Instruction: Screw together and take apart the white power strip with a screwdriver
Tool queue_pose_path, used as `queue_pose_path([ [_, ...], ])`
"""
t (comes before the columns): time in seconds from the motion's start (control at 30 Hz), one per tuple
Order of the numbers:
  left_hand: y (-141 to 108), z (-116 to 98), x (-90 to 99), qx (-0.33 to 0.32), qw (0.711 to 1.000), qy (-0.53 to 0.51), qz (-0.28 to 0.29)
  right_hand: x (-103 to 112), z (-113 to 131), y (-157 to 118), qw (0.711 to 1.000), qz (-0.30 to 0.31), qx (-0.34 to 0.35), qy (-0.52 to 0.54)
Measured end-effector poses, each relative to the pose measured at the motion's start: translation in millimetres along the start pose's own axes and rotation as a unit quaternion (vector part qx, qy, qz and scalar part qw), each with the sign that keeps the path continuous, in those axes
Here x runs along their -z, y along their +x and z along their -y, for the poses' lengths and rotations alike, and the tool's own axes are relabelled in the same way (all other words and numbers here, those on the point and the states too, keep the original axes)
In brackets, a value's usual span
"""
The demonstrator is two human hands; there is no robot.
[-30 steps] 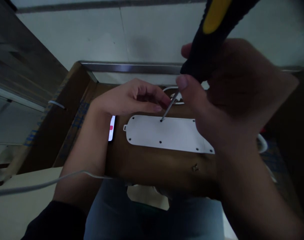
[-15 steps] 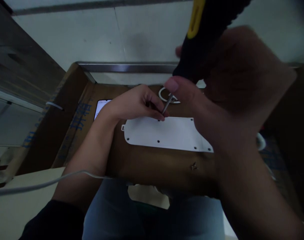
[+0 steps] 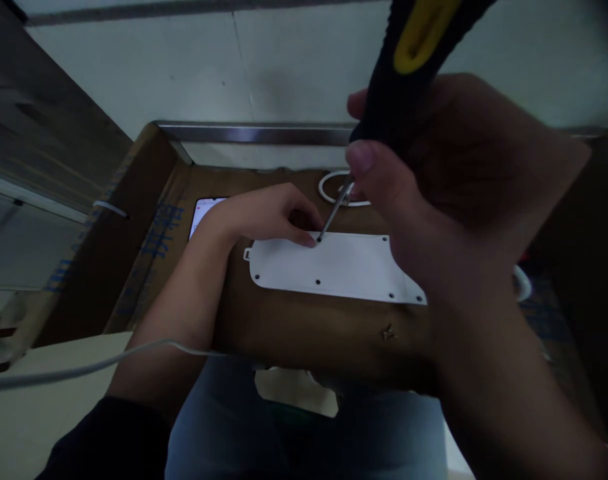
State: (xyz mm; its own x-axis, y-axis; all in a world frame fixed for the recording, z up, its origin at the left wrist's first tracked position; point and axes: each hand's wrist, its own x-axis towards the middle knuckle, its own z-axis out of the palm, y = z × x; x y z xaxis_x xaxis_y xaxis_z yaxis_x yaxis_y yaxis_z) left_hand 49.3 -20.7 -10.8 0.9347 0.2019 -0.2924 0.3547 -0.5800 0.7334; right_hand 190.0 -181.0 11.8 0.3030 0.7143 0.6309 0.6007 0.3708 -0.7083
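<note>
My right hand [image 3: 454,167] is wrapped round the black and yellow handle of a screwdriver [image 3: 340,203]. Its tip sits at a screw hole near the far edge of a long white panel [image 3: 349,267], which lies flat on brown cardboard. Beside that hole, my left hand [image 3: 284,217] rests at the panel's far edge, thumb on the panel and index finger behind it, with a gap between them. Nothing shows between those fingers. More dark holes line the panel's edges, and my right hand hides its right end.
Several small screws [image 3: 388,333] lie on the cardboard [image 3: 294,327] nearer to me. A lit phone [image 3: 200,212] is partly behind my left wrist. A coiled white cable [image 3: 329,195] lies beyond the panel. Another cable [image 3: 84,371] crosses my left forearm.
My left fingers have drawn back from the screwdriver's shaft and spread apart. The screwdriver's tip has shifted slightly left onto the hole, and its handle now leans differently.
</note>
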Motion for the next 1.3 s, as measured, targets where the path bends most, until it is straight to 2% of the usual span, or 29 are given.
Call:
queue_pose_path([
  [0.3,2.1,1.0,-0.1,-0.013,1.0,-0.006,0.001,-2.3,3.2,-2.3,1.0,-0.008,0.001,-0.002],
  [0.43,2.1,1.5,-1.1,-0.02,1.0,-0.022,-0.005,-2.6,2.4,-2.0,0.999,-0.023,0.033,0.008],
  [0.53,2.0,1.0,-1.3,-0.027,0.999,-0.024,-0.002,-1.6,3.3,-2.0,0.999,-0.023,0.022,-0.006],
  [0.7,2.4,0.7,-1.0,-0.022,0.999,-0.026,-0.002,-2.5,5.6,-1.9,0.999,-0.031,0.003,-0.007],
  [1.3,0.1,-2.7,0.5,-0.008,1.0,-0.011,0.002,-0.8,5.8,-2.0,0.999,-0.033,0.029,-0.02],
])
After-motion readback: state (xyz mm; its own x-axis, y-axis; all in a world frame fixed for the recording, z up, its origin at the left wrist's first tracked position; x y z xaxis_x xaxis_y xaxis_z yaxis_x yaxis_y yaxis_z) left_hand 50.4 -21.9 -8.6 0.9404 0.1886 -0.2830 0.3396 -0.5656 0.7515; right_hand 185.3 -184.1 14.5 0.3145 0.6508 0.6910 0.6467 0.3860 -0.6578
